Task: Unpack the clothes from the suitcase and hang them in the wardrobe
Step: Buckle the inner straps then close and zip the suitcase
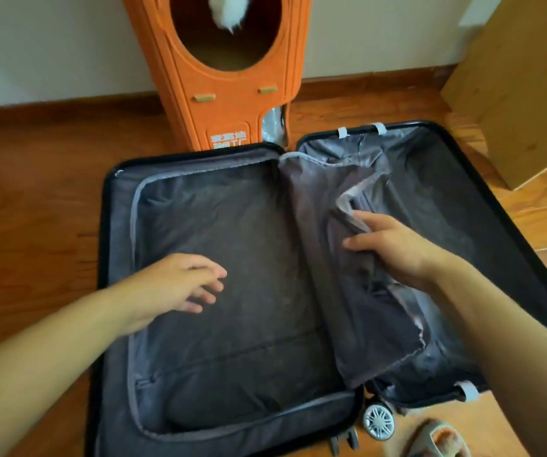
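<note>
Here: suitcase (110, 258), black, lying open on the wooden floor (34, 192). My right hand (394, 245) pinches the grey divider flap (318, 225) over its right half; my left hand (173, 285) hovers, fingers relaxed, above its zipped left half. Orange stand (232, 103) behind it.

soft even daylight, slight motion blur, wide-angle edge distortion.

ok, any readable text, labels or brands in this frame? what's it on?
White characters, two rows, on the lower front panel of the orange cat house: too blurred to read.
Open suitcase, its lining, wheel and the cardboard box: no text visible.
</note>
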`<control>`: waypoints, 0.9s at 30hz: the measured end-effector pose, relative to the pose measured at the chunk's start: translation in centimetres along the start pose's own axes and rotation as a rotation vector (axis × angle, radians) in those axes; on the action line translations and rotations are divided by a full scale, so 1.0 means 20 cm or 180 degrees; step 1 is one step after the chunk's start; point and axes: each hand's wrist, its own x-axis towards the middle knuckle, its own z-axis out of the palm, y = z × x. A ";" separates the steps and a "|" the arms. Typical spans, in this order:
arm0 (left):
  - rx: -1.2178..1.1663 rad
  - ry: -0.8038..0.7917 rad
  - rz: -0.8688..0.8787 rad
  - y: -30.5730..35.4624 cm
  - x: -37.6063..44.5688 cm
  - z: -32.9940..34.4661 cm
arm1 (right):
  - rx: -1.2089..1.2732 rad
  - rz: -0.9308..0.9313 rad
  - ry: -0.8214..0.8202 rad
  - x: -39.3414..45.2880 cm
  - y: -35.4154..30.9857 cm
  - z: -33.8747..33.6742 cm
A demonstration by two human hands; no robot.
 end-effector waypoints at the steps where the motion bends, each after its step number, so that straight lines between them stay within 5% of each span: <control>1: -0.0516 -0.0089 -0.0107 0.00 -0.03 -0.06 | -0.0176 -0.0142 -0.0554 -0.02 -0.08 0.19; 3: -0.1455 -0.0242 -0.0274 -0.05 -0.07 -0.16 | -0.0803 -0.0466 -0.1305 -0.02 -0.07 0.57; 5: -0.1802 -0.0268 -0.0320 -0.15 -0.05 -0.21 | -0.1340 -0.0675 -0.1522 0.00 0.08 0.92; 9: -0.0974 0.0673 -0.0320 -0.45 0.05 -0.20 | -0.1783 -0.0442 -0.1508 -0.09 0.41 1.34; 11: -0.0240 0.1300 -0.0420 -0.63 0.14 -0.23 | -0.1717 -0.0377 -0.0961 -0.14 0.56 1.35; 13: 0.0090 0.1453 -0.0568 -0.78 0.20 -0.26 | -0.2335 -0.0481 0.0303 -0.19 0.70 1.25; 16: -0.0415 0.1253 -0.0660 -0.88 0.24 -0.28 | -0.3597 -0.0447 0.1750 -0.28 0.90 0.94; 19: -0.1043 0.0790 -0.0994 -0.87 0.26 -0.22 | -0.4497 -0.0236 0.1678 -0.41 1.01 0.66; 27: 0.0131 0.0863 -0.1090 -0.94 0.19 -0.29 | -0.4472 -0.0357 0.1401 -0.41 1.04 0.68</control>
